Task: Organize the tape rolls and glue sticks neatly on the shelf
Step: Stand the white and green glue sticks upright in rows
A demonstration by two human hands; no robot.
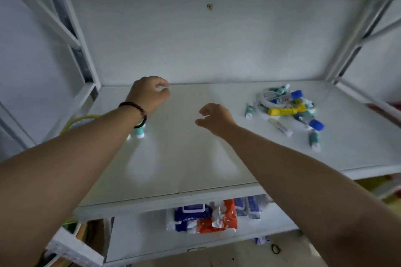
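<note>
Head view. Shelf [195, 158]: mixed heap of glue sticks and tape rolls [286, 110] at right rear, unsorted. Left hand [149, 95] and right hand [214, 119] hover mid-shelf, fingers loosely curled, holding nothing. Risk: round sticks likely roll off the front edge if the heap is knocked.

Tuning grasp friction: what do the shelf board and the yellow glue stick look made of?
Shelf board: looks like white painted metal or laminate, smooth and semi-gloss; it shows soft pale reflections under the arms. Which one, I cannot tell.
Yellow glue stick: looks like hard plastic, smooth and bright, with dark print along the barrel; it lies in the pile at the right.
</note>
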